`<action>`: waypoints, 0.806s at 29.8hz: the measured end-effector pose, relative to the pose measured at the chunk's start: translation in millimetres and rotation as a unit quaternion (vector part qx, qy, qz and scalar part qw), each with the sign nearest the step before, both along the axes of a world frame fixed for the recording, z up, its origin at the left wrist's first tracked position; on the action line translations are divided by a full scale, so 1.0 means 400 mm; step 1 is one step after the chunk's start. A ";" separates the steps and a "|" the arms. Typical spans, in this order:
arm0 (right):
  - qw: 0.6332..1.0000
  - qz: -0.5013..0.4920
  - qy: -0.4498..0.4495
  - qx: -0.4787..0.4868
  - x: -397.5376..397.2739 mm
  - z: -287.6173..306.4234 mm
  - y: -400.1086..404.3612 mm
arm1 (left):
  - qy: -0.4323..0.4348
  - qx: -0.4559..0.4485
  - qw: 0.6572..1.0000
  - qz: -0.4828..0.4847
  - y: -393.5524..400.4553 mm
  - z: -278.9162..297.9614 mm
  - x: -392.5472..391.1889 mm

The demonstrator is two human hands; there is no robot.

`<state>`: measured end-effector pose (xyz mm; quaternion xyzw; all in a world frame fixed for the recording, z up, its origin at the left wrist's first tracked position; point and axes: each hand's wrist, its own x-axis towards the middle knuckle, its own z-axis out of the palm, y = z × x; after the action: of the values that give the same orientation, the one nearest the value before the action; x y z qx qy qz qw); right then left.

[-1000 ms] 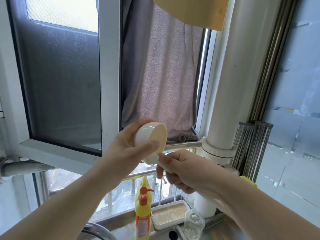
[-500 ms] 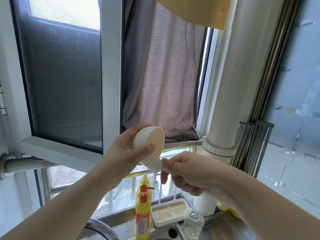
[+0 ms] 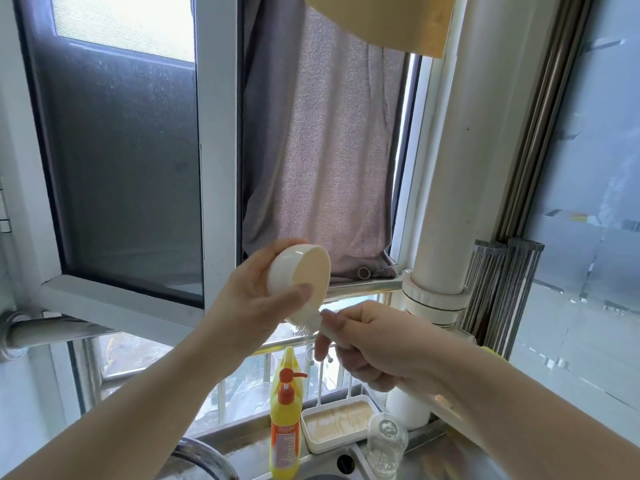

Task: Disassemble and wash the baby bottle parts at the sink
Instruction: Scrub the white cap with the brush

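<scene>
We see the left hand (image 3: 256, 299) raised in front of the window, its fingers and thumb curled round a white bottle cap (image 3: 298, 271) whose open, cream-coloured inside faces right and slightly toward us. The right hand (image 3: 374, 344) sits just below and to the right, fingers closed round the pale handle of a small brush (image 3: 311, 323); the bristle end touches the lower rim of the cap.

Down at the sink's back edge a clear glass baby bottle (image 3: 386, 445) stands upright, just right of a white tray (image 3: 337, 427) with a wood-grain bottom. Left of the tray stands a yellow dish-soap bottle (image 3: 285, 424) with an orange pump. A curved chrome faucet (image 3: 204, 455) shows at the bottom left. Behind the hands a grey towel (image 3: 322, 150) hangs in the open window, and a thick white pipe (image 3: 450, 168) runs up the right side.
</scene>
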<state>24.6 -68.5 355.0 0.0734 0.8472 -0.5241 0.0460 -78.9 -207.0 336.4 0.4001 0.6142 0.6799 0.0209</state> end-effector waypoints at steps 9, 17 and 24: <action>0.995 -0.065 0.069 -0.035 0.002 0.000 -0.017 | 0.117 -0.063 0.990 0.041 -0.001 -0.024 0.012; 0.861 -0.069 0.235 0.445 0.017 0.004 -0.004 | -0.103 -0.067 0.990 -0.074 -0.019 0.035 0.022; 0.809 -0.136 0.304 0.485 -0.004 -0.031 -0.004 | -0.079 -0.039 0.996 -0.031 -0.008 0.024 0.030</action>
<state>23.1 -70.2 342.5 0.0374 0.9433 -0.0417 -0.3271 -66.9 -210.2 346.2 0.3627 0.6240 0.6840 0.1058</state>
